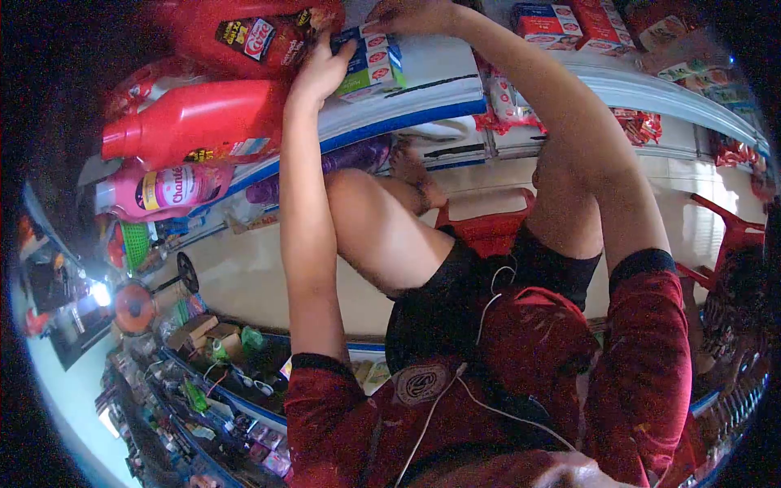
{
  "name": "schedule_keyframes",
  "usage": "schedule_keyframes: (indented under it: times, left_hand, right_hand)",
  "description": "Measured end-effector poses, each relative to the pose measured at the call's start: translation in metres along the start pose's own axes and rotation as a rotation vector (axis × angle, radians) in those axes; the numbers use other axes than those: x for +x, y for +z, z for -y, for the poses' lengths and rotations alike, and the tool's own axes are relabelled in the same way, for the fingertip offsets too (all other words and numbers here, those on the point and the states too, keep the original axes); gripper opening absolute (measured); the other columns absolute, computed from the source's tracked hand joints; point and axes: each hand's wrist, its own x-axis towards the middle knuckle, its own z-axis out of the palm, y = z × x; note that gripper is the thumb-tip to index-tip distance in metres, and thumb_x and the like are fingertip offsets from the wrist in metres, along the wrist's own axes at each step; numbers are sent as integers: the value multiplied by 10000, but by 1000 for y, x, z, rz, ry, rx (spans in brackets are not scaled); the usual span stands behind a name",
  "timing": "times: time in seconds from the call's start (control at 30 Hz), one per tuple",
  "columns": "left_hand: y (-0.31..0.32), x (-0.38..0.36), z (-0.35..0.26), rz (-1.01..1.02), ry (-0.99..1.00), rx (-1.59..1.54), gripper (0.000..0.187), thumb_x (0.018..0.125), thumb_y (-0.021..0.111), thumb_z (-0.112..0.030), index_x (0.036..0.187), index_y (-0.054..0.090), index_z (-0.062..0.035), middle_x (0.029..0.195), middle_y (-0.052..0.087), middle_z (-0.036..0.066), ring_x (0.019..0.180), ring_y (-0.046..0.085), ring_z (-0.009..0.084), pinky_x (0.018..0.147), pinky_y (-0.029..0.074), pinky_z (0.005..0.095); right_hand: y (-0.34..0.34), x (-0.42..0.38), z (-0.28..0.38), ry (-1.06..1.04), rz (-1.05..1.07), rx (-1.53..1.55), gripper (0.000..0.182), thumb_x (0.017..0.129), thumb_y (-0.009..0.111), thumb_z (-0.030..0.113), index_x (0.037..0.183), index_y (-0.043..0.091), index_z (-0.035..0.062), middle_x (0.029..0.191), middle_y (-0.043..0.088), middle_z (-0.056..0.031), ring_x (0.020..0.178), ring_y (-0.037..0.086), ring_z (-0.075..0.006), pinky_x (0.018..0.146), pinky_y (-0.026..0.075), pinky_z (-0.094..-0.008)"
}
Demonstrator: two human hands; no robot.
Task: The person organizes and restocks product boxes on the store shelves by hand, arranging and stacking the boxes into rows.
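Note:
My left hand (324, 69) reaches between a large red detergent bottle (259, 41) and a stack of small blue and green boxes (376, 63) with red labels. Its thumb lies against the side of the boxes and its fingers are bent round their left end. At the top edge of the view, my right hand (416, 16) bends over the back of the same boxes, its fingertips right at the blue one; the shade and the frame edge hide part of it. The boxes stand on a white shelf (443, 69) with a blue front edge.
A second red bottle (199, 120) and a pink Chanté bottle (181, 189) lie left of my left arm. Red and white boxes (547, 26) stand along the shelf to the right. A red plastic stool (488, 228) is under me. Shelves of goods (215, 390) run behind, lower left.

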Motion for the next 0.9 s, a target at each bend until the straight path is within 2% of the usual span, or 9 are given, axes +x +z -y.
schedule_keyframes:
  times: [0.13, 0.2, 0.4, 0.53, 0.63, 0.73, 0.8, 0.83, 0.9]
  left_hand:
    - [-1, 0, -1, 52, -32, -65, 636, 900, 581, -296, 1404, 347, 12, 1331, 492, 259, 1259, 463, 341, 1059, 326, 359]
    - [-3, 4, 2, 71, -29, -23, 637, 900, 582, -291, 1409, 343, 9, 1333, 493, 253, 1257, 464, 335, 1060, 324, 355]
    - [-4, 1, -2, 109, -63, -68, 624, 906, 586, -295, 1401, 360, 10, 1319, 513, 231, 1231, 486, 304, 1045, 340, 343]
    - [-6, 2, -1, 131, -76, -73, 600, 905, 598, -301, 1375, 397, 11, 1303, 528, 220, 1219, 496, 290, 1036, 348, 337]
    - [-8, 0, -7, 154, -110, -101, 573, 904, 603, -290, 1355, 422, 12, 1286, 542, 214, 1206, 506, 286, 1030, 353, 338]
    - [-7, -6, -13, 128, -97, -90, 556, 900, 609, -274, 1344, 437, 14, 1277, 550, 211, 1196, 513, 280, 1028, 355, 339]
    - [-7, -8, -14, 109, -166, -77, 558, 889, 618, -261, 1343, 440, 11, 1270, 557, 203, 1185, 520, 274, 1026, 354, 335]
    - [-9, -6, -17, 95, -194, -70, 560, 884, 622, -254, 1343, 441, 10, 1267, 560, 199, 1179, 523, 272, 1026, 354, 334]
    - [-9, -3, -16, 96, -90, -107, 559, 879, 624, -257, 1339, 447, 9, 1272, 558, 195, 1178, 525, 265, 1023, 357, 336]
  right_hand:
    - [7, -9, 6, 117, -119, -62, 452, 860, 599, 426, 1110, 664, 55, 1095, 648, -179, 1017, 598, -323, 883, 468, -391]
    - [6, -9, 1, -37, -114, -11, 486, 855, 600, 447, 1108, 656, 36, 1092, 648, -185, 1003, 602, -330, 880, 469, -395]
    - [-2, -10, -11, -100, 61, -12, 517, 846, 608, 476, 1071, 646, 12, 1082, 646, -196, 977, 611, -323, 858, 470, -393]
    - [5, -8, -17, -99, -29, 29, 497, 850, 607, 467, 1037, 657, 9, 1043, 657, -194, 940, 619, -321, 830, 474, -397]
    - [3, -3, -16, -128, 65, 60, 491, 849, 611, 460, 1037, 661, 9, 1039, 659, -190, 964, 614, -316, 849, 472, -387]
    - [12, 2, -24, -104, -39, 0, 476, 849, 612, 442, 1047, 660, 12, 1060, 654, -185, 993, 605, -318, 869, 471, -376]
    - [10, 18, -26, -86, 194, -145, 484, 852, 600, 442, 1089, 648, 24, 1114, 637, -188, 1036, 591, -331, 902, 465, -382]
    - [11, 14, -24, -88, 188, -142, 484, 852, 600, 442, 1089, 648, 24, 1114, 637, -188, 1036, 591, -331, 902, 465, -382]
    - [13, 2, -23, -61, -23, -63, 509, 863, 576, 461, 1141, 627, 38, 1160, 618, -195, 1072, 580, -343, 933, 453, -395]
